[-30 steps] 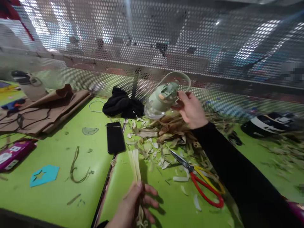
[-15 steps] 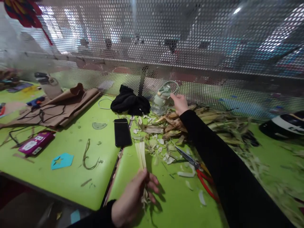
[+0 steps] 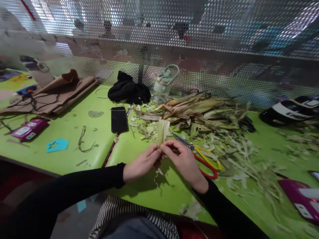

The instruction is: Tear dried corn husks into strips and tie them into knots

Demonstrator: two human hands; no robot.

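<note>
A pale strip of corn husk (image 3: 162, 130) stands upright between my hands over the green table, its wide end up and thin shreds dangling below. My left hand (image 3: 144, 162) pinches its lower part from the left. From the right, the thumb and fingers of my right hand (image 3: 178, 159) close on the same husk. Scissors (image 3: 205, 159) with red and yellow handles lie just beyond my right hand, blades partly hidden by it. Behind them spreads a heap of dried corn husks (image 3: 199, 108), with pale scraps around it.
A black phone (image 3: 119, 119), a clear bottle with a green lid (image 3: 163, 84) and black cloth (image 3: 129, 88) lie farther back. Brown paper (image 3: 57, 91), a purple packet (image 3: 31, 129) and a blue card (image 3: 57, 145) are left. A black bottle (image 3: 289, 112) lies right; perforated metal screen (image 3: 159, 30) stands behind.
My right hand has come back from beside the green-lidded bottle to the husk and now grips it with my left hand. The view has tilted downward, so my lap shows.
</note>
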